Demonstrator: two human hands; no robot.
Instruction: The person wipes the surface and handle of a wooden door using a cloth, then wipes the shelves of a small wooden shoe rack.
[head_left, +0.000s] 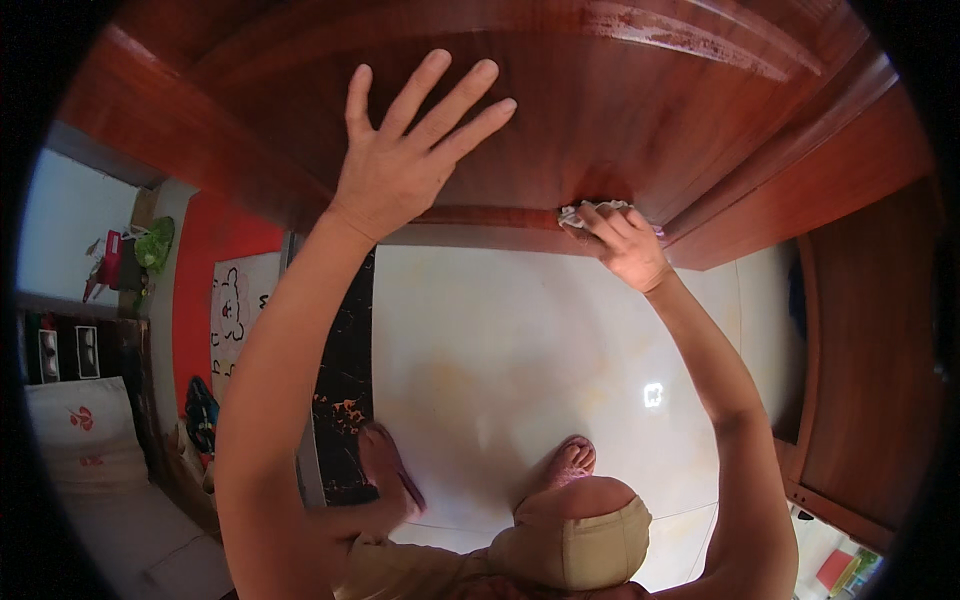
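A glossy reddish-brown wooden door (270, 97) fills the upper part of the view. My left hand (401, 157) rests against its panel with the fingers spread, holding nothing. Lower down and to the right, my right hand (626, 244) grips a crumpled pale cloth (598, 208). The cloth presses on the wood near the panel's bottom moulding. A darker patch shows on the panel just above the cloth. Its folds are partly hidden by my fingers.
White floor tiles (480, 360) and a black marbled threshold (345, 405) lie below the door. A red mat (199, 247) with a printed pale mat (244, 307) is at the left, beside a green plastic bag (154, 244). Wooden furniture (862, 360) stands at the right.
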